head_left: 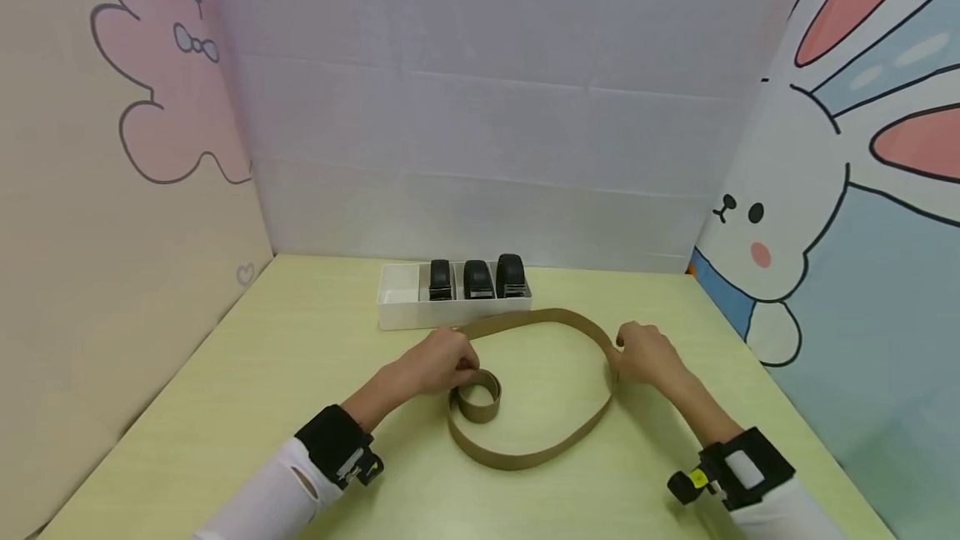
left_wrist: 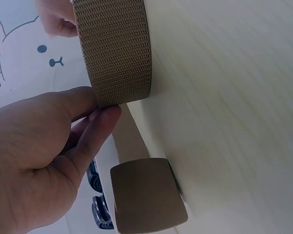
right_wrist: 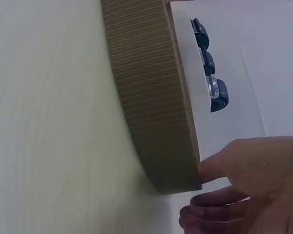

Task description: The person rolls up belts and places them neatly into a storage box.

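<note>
A tan woven belt (head_left: pixel 525 461) stands on its edge on the table in a wide loop, with one end curled into a small coil (head_left: pixel 480 412) at the left. Between thumb and forefinger, my left hand (head_left: pixel 444 359) pinches the belt's upper edge beside that coil. The left wrist view shows the ribbed webbing (left_wrist: pixel 117 53) at those fingertips and a smooth brown section (left_wrist: pixel 149 195) below. At the loop's right side my right hand (head_left: pixel 648 354) pinches the belt, its thumb along the edge of the webbing (right_wrist: pixel 151 97). Part of that grip is hidden.
Behind the loop stands a white compartment box (head_left: pixel 397 315). Several of its compartments show; three hold black rolled belts with metal buckles, such as the middle roll (head_left: pixel 477 279). A pale yellow table (head_left: pixel 315 307) meets cartoon-printed side walls and a white back sheet (head_left: pixel 480 148).
</note>
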The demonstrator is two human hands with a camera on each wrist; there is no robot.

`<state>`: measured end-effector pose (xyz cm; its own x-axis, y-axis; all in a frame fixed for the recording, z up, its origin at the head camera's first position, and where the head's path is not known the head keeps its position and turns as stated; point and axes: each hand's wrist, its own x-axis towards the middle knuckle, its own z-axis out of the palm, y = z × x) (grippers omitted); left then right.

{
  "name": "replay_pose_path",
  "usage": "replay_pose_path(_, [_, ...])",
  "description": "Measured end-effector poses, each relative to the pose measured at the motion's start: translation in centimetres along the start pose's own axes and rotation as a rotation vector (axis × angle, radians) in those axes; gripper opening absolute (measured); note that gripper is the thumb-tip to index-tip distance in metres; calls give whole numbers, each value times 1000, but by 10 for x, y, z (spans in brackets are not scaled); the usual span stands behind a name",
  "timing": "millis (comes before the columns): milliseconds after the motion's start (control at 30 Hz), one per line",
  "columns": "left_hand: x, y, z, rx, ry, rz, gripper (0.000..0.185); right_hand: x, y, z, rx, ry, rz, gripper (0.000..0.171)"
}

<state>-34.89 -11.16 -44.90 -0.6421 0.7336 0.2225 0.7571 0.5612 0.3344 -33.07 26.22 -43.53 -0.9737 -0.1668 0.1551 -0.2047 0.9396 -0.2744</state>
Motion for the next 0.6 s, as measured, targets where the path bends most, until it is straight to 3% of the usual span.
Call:
replay_pose_path(133, [4, 0, 2, 9, 5, 11, 12, 10, -12, 2, 62, -68, -72, 35])
replay_pose_path(300, [12, 0, 9, 25, -10, 16, 12, 20, -34, 12, 26, -47, -141, 16])
replay_pose_path(467, [20, -1, 13, 25, 9, 59, 13, 37, -53, 31, 19, -23, -183, 16])
replay_pose_path(500, [24, -10, 20, 39, 26, 85, 14, 40, -57, 35, 18, -11, -191, 16])
replay_pose_path(600, [27, -9, 21, 31, 46, 107, 12, 44, -67, 40, 3, 45, -205, 10])
